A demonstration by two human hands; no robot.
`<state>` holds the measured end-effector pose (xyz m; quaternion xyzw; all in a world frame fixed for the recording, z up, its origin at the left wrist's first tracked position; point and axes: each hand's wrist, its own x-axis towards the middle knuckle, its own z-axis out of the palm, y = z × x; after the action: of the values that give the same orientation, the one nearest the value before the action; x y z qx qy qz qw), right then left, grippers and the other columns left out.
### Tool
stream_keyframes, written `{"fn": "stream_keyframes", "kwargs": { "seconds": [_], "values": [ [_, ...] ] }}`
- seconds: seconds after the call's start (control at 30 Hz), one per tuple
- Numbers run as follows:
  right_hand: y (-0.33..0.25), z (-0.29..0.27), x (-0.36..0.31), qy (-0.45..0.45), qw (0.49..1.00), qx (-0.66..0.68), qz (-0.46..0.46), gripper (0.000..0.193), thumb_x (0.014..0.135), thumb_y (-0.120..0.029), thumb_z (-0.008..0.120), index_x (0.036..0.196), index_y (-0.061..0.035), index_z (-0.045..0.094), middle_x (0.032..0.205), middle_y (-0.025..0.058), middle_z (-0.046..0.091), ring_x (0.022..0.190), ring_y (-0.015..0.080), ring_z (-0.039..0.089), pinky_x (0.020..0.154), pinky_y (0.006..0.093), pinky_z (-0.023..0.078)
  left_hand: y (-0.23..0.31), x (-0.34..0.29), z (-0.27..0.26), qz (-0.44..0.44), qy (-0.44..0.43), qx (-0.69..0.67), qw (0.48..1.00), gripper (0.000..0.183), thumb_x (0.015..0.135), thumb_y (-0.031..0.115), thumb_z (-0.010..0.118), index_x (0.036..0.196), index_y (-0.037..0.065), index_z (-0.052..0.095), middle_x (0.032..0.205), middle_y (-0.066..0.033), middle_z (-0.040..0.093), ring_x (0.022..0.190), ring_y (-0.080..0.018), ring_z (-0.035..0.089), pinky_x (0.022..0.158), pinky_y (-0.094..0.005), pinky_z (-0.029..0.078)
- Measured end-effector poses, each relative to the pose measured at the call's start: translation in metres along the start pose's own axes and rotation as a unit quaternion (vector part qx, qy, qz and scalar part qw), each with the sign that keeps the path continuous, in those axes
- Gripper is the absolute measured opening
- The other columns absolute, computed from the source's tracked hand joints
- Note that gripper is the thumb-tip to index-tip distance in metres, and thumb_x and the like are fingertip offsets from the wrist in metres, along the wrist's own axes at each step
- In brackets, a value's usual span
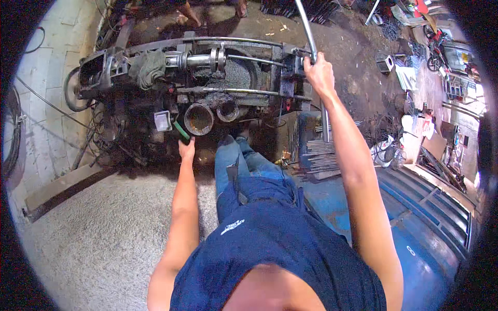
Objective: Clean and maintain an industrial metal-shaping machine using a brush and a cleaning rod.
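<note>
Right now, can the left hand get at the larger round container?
Probably yes: the left hand is just beside the larger round container, whose open top looks uncovered. The green object in that hand's grip might need setting down first.

Steel rod (pixel 307 28) cut off by top edge. Bystander's legs (pixel 194 16) cut off there too. Green object (pixel 181 129) in left hand (pixel 188 147): kind unclear. Machine (pixel 238 90) partly hidden under grey rag (pixel 149 68).
</note>
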<state>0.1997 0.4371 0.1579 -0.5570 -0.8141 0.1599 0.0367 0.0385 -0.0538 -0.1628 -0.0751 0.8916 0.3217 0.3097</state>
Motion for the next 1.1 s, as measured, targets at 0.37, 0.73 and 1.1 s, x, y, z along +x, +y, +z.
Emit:
{"fn": "stream_keyframes", "kwargs": {
  "seconds": [0.37, 0.73, 1.1],
  "values": [
    [0.053, -0.028, -0.016, -0.017, 0.995, 0.091, 0.040, 0.063, 0.080, -0.039, 0.065, 0.124, 0.0013, 0.045, 0.103, 0.0287, 0.063, 0.098, 0.0446, 0.061, 0.085, 0.0508, 0.049, 0.158, -0.140, -0.137, 0.406, 0.209, 0.111, 0.883, 0.041, 0.085, 0.009, 0.060, 0.122, -0.005, 0.053, 0.117, -0.0213, 0.056, 0.110, -0.0358, 0.052, 0.097, -0.0430, 0.040],
    [0.060, -0.041, -0.122, -0.009, 0.962, 0.098, 0.256, 0.029, 0.083, -0.029, 0.063, 0.092, -0.0027, 0.068, 0.092, 0.0234, 0.067, 0.091, 0.0408, 0.065, 0.079, 0.0490, 0.052, 0.608, -0.175, 0.066, 0.840, -0.003, 0.262, 0.476, 0.063, 0.075, 0.015, 0.073, 0.133, 0.015, 0.047, 0.128, -0.0122, 0.052, 0.123, -0.0331, 0.045, 0.103, -0.0461, 0.037],
    [0.137, -0.045, -0.074, -0.030, 0.990, 0.033, 0.134, 0.020, 0.076, -0.022, 0.062, 0.086, -0.0086, 0.072, 0.082, 0.0189, 0.069, 0.081, 0.0371, 0.068, 0.074, 0.0450, 0.055, 0.650, -0.128, 0.157, 0.686, -0.083, 0.564, 0.453, 0.021, 0.081, 0.024, 0.059, 0.073, 0.007, 0.070, 0.075, -0.0162, 0.068, 0.071, -0.0339, 0.068, 0.063, -0.0438, 0.055]
  ]
}}
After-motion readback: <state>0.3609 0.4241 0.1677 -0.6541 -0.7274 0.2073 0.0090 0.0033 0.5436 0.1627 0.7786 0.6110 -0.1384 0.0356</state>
